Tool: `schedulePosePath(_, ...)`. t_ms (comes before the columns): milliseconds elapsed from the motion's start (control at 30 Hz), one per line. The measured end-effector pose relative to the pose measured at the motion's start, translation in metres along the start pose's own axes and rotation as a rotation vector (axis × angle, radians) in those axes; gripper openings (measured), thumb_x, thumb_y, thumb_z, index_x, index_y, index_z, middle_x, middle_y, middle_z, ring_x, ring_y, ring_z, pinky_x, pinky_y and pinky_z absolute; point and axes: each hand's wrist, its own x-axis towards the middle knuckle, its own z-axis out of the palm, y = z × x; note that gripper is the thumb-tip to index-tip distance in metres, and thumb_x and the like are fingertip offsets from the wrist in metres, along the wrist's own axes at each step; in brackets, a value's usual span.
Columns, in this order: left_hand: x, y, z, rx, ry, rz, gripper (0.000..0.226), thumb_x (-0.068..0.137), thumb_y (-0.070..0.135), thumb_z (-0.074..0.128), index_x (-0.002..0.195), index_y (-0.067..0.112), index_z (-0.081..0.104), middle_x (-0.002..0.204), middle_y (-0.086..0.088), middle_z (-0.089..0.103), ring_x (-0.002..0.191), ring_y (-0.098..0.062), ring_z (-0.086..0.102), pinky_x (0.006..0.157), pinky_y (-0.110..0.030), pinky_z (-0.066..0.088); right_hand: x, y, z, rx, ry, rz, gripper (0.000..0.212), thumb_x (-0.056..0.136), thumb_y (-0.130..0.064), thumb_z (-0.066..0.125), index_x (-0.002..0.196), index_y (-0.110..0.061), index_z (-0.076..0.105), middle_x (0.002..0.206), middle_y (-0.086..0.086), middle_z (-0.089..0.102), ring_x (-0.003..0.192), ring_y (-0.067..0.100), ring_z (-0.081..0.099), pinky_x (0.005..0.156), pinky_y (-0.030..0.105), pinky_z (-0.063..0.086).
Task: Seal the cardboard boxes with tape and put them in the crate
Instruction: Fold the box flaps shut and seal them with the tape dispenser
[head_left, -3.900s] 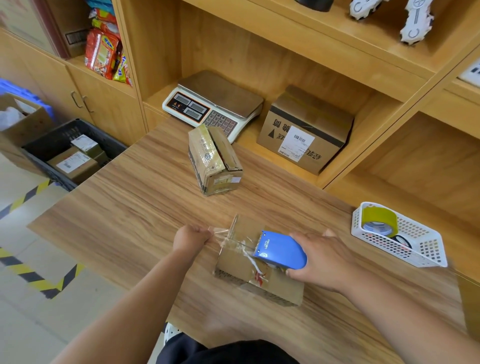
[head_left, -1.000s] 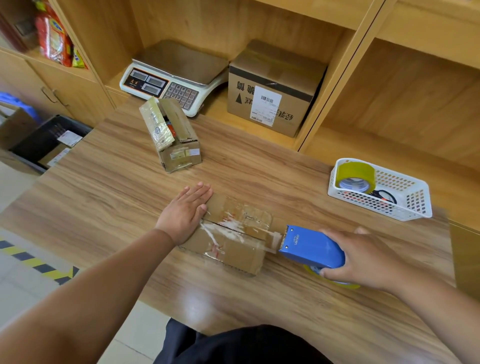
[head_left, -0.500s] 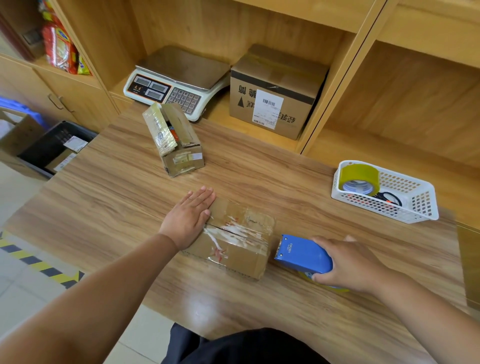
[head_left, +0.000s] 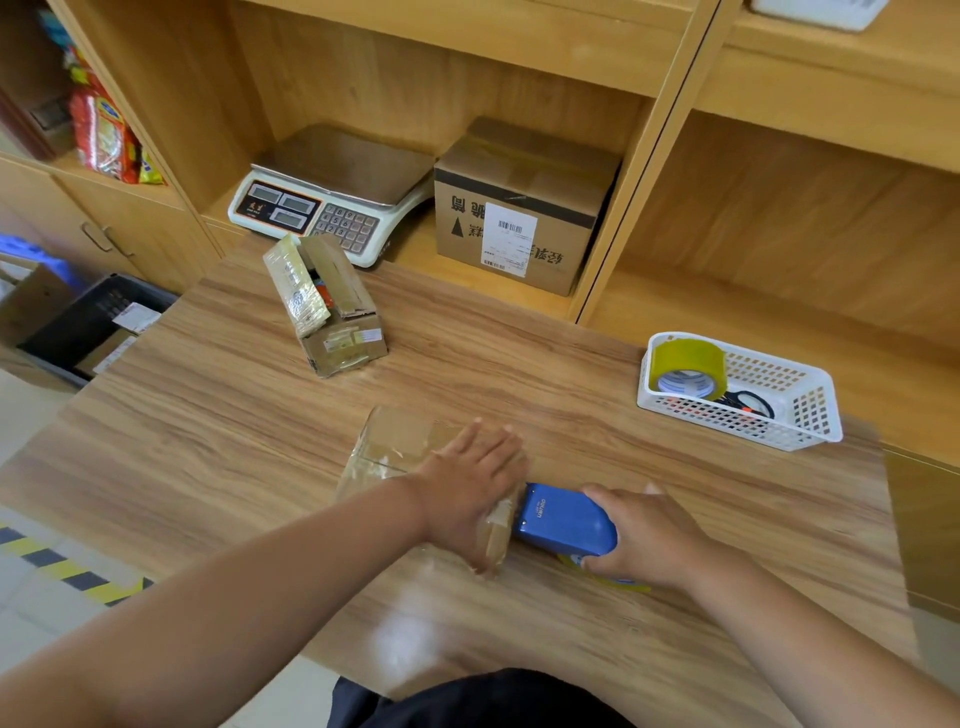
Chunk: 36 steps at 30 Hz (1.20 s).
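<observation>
box (head_left: 400, 447): under the left hand and just left of the right hand, flat on the surface (head_left: 208, 441). Small corrugated carton that looks light and fairly stiff. The top is glossy with clear tape, so probably slick there. Walls would likely dent under a hard squeeze.
hold: I'd grip across the two long sides, thumb on one and fingers on the other, on bare cardboard rather than the film. One hand should span it.
left hand (head_left: 470, 483): flat, fingers straight and close together, palm pressing on the box's right end. Forearm runs in low from the near left, wrist about straight.
right hand (head_left: 649, 535): fingers curled round the dispenser (head_left: 566, 525), knuckles up. Forearm runs in from the near right.
dispenser: blue, low on the surface, nose against the box's right end, close beside the left hand. Can't tell whether the tape is cut.
step: looks like the end of a tape run, with the strip pressed down. Sealing on this box looks nearly done.
open box (head_left: 332, 312): beyond the left hand, well apart. Flaps up, not sealed, something coloured inside.
basket (head_left: 800, 421): beyond the right hand and to its right. Holds a yellow roll (head_left: 688, 366) and scissors (head_left: 748, 402).
crate (head_left: 78, 332): dark, on the floor (head_left: 26, 426), far left of the left hand, past the surface edge. Labelled parcels (head_left: 111, 353) inside. Getting the box there means a carry left and down.
shelf (head_left: 467, 270): at the back, beyond both hands. Holds a scale (head_left: 332, 197) and a bigger carton (head_left: 524, 202).
</observation>
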Motion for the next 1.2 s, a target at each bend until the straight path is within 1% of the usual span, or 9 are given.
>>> schedulePosePath(100,0.008,0.004,-0.003,0.011,-0.099,-0.01,0.133,0.064,0.077,0.061,0.149,0.01,-0.016,0.156,-0.015,-0.021,0.143,-0.027,-0.022,0.113,-0.053,-0.018,-0.001,0.0,0.0,0.029,0.012,-0.005,0.054,0.071,-0.057,0.062,0.117,-0.034,0.046,0.105,-0.014,0.061,0.092,0.01,0.055,0.08,0.027,0.026)
schedulePosePath(300,0.01,0.009,-0.007,0.009,-0.179,-0.015,0.141,0.059,0.075,0.068,0.147,0.012,-0.022,0.154,-0.018,-0.026,0.141,-0.03,-0.027,0.112,-0.06,-0.012,-0.002,0.002,0.002,0.041,0.006,-0.002,0.055,0.072,-0.057,0.063,0.119,-0.033,0.044,0.107,-0.014,0.06,0.094,0.01,0.055,0.081,0.027,0.026)
schedulePosePath(433,0.009,0.012,-0.012,0.027,-0.119,-0.017,0.133,0.062,0.077,0.064,0.15,0.012,-0.011,0.157,-0.021,-0.01,0.145,-0.034,-0.012,0.114,-0.055,-0.008,-0.002,0.003,0.003,0.041,0.0,0.013,0.055,0.071,-0.059,0.061,0.117,-0.036,0.044,0.104,-0.015,0.06,0.091,0.011,0.053,0.084,0.027,0.029)
schedulePosePath(567,0.006,0.013,-0.014,0.064,-0.086,-0.018,0.126,0.066,0.08,0.056,0.15,0.01,-0.006,0.156,-0.023,-0.004,0.145,-0.037,-0.005,0.115,-0.052,-0.005,-0.003,0.009,0.004,0.048,0.008,0.029,0.063,0.069,-0.061,0.06,0.125,-0.04,0.039,0.109,-0.015,0.059,0.094,0.009,0.053,0.084,0.026,0.027)
schedulePosePath(733,0.0,0.017,-0.022,0.094,0.012,0.004,0.125,0.067,0.081,0.054,0.149,0.004,-0.001,0.155,-0.026,0.003,0.144,-0.038,0.001,0.115,-0.049,-0.001,-0.015,0.013,-0.009,0.056,0.033,0.042,0.069,0.069,-0.061,0.064,0.13,-0.041,0.037,0.116,-0.019,0.056,0.099,0.009,0.052,0.084,0.025,0.025)
schedulePosePath(833,-0.005,0.014,-0.031,0.022,0.125,-0.005,0.128,0.063,0.079,0.059,0.149,0.003,0.001,0.155,-0.023,0.005,0.144,-0.034,0.004,0.116,-0.045,0.0,-0.027,0.013,-0.024,0.083,0.063,0.077,0.072,0.069,-0.061,0.065,0.133,-0.043,0.036,0.117,-0.023,0.055,0.091,0.01,0.045,0.088,0.025,0.029)
schedulePosePath(1000,-0.027,0.003,-0.043,-0.192,0.311,-0.008,0.132,0.06,0.075,0.067,0.15,0.008,-0.003,0.157,-0.014,0.003,0.145,-0.026,0.003,0.117,-0.035,-0.005,-0.053,-0.004,-0.071,0.063,0.119,0.078,0.075,0.073,-0.057,0.067,0.137,-0.048,0.029,0.125,-0.026,0.05,0.092,0.01,0.035,0.078,0.018,0.026)
schedulePosePath(1100,-0.043,-0.008,-0.043,-0.386,0.368,-0.028,0.133,0.058,0.072,0.072,0.151,0.013,-0.004,0.159,-0.004,0.002,0.146,-0.016,-0.001,0.114,-0.024,-0.009,-0.056,-0.013,-0.092,0.059,0.168,0.051,0.079,0.067,-0.062,0.066,0.136,-0.052,0.03,0.125,-0.027,0.05,0.098,0.012,0.037,0.087,0.026,0.035)
schedulePosePath(1200,-0.058,-0.018,-0.037,-0.495,0.359,-0.036,0.136,0.054,0.077,0.065,0.151,0.015,-0.008,0.159,-0.001,-0.003,0.146,-0.013,-0.005,0.11,-0.024,-0.012,-0.05,-0.032,-0.104,0.024,0.16,0.054,0.079,0.067,-0.061,0.066,0.136,-0.051,0.03,0.12,-0.026,0.05,0.102,0.019,0.039,0.09,0.032,0.04)
